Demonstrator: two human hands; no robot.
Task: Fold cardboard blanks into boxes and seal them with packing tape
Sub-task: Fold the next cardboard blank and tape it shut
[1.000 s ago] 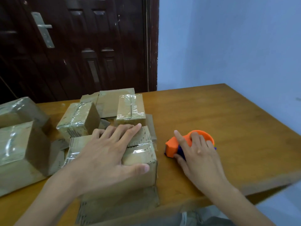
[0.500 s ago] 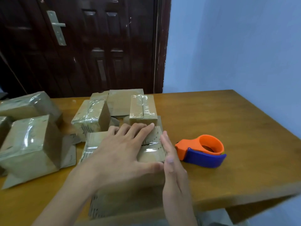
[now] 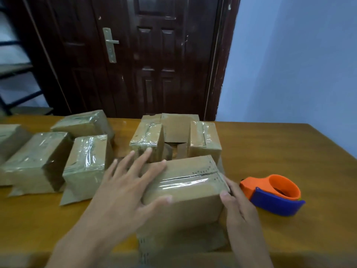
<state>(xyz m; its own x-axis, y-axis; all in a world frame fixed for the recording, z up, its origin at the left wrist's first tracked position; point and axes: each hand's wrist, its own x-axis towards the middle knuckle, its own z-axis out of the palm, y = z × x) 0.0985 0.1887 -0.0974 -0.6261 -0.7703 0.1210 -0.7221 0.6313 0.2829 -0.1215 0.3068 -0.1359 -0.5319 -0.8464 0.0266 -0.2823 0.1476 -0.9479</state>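
Observation:
A cardboard box (image 3: 185,194) with a strip of clear tape along its top seam stands near the table's front edge, on a flat cardboard blank (image 3: 181,244). My left hand (image 3: 125,188) lies on the box's left part, fingers straight and spread, thumb along the front top edge. Straight fingers of my right hand (image 3: 237,202) press against the box's right end. The orange and blue tape dispenser (image 3: 274,194) lies on the table just right of that hand, with nobody holding it.
Several taped boxes stand on the wooden table (image 3: 270,151): a group at the left (image 3: 85,161) and two behind the worked box (image 3: 204,140). An unfolded blank (image 3: 177,126) lies at the back. A dark door (image 3: 135,55) and blue wall stand behind.
My right hand let go of the tape dispenser and moved left to the box's right end. My left hand slid leftward on the box top. The view shifted left.

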